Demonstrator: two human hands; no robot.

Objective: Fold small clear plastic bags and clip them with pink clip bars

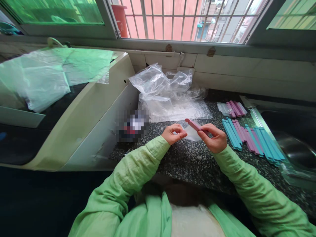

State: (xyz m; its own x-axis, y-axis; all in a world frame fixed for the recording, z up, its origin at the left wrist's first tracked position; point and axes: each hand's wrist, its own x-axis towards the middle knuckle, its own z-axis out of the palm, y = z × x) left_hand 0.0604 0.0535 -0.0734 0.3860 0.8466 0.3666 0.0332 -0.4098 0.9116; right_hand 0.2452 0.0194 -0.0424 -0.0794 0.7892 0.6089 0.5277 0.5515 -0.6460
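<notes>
My right hand (214,137) pinches a narrow pink plastic strip (193,124) between thumb and fingers, its free end tilted up to the left. Below the strip, a small translucent plastic bag (194,135) spans the gap between my hands. The thumb and forefinger of my left hand (173,133) are closed at the bag's left edge; the fingertips partly cover the contact. To the right of my right hand, several teal strips (268,144) and pink-purple strips (250,140) lie side by side on the speckled counter (190,164).
Crumpled clear plastic bags (170,89) are heaped against the back wall. More purple strips (235,108) lie on small bags at the back right, near a dark sink (293,125). A blurred-out object (133,126) sits left, beside a large cream-coloured appliance (98,102).
</notes>
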